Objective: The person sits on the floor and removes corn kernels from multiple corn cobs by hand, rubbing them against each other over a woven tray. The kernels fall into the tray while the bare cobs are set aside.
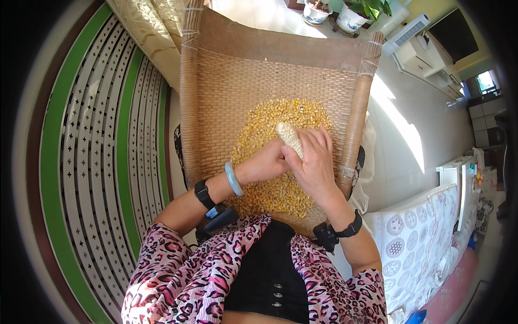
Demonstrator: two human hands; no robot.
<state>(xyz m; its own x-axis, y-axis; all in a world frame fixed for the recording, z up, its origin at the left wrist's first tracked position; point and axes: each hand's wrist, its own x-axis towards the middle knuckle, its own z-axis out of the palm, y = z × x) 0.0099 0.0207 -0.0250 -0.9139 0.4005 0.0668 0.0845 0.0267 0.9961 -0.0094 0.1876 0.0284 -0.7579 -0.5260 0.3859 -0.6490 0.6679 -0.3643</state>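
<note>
A woven winnowing basket [226,89] rests across my lap, holding a broad heap of loose yellow corn kernels [263,117]. Above the heap, my right hand [313,162] is closed around a pale corn cob [288,135], whose rounded end sticks out at the upper left. The visible part of the cob looks bare of kernels. My left hand [265,162] is curled against the cob's lower side, touching my right hand. Its fingers are mostly hidden, so what it holds does not show.
To the left stands a white and green slatted radiator or panel [97,162] beside a curtain [149,28]. Potted plants [350,18] are beyond the basket. On the right are a cloth-covered seat [404,239] and a plastic bag [366,162] at the basket's side.
</note>
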